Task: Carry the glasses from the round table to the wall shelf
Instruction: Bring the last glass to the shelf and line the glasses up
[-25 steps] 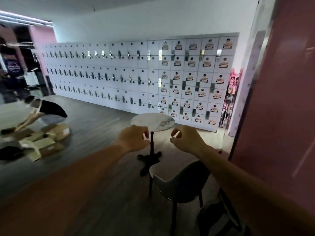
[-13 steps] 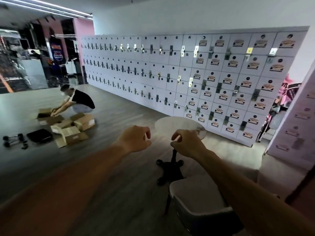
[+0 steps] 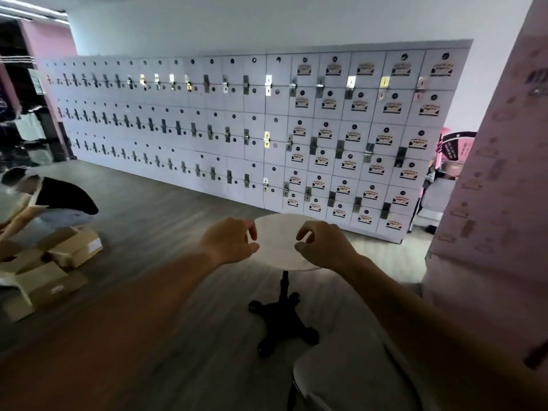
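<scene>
A small round table (image 3: 278,243) with a white top and a black pedestal foot (image 3: 284,324) stands on the floor straight ahead. Both my arms reach out toward it at chest height. My left hand (image 3: 229,244) hovers in front of the top's left edge, fingers curled with a small gap to the thumb. My right hand (image 3: 324,247) hovers in front of the right edge in the same curled pose. Nothing shows in either hand. No glasses are visible on the tabletop, and no wall shelf is in view.
A grey chair (image 3: 326,378) stands just before the table, low right. A long wall of white lockers (image 3: 267,129) runs behind. A person (image 3: 56,197) crouches at the left among cardboard boxes (image 3: 44,280). A pale pillar (image 3: 498,203) rises at the right.
The view swung left and then back right, and the table now looks nearer and larger. Both hands kept their curled pose out in front and now overlap the tabletop's edges.
</scene>
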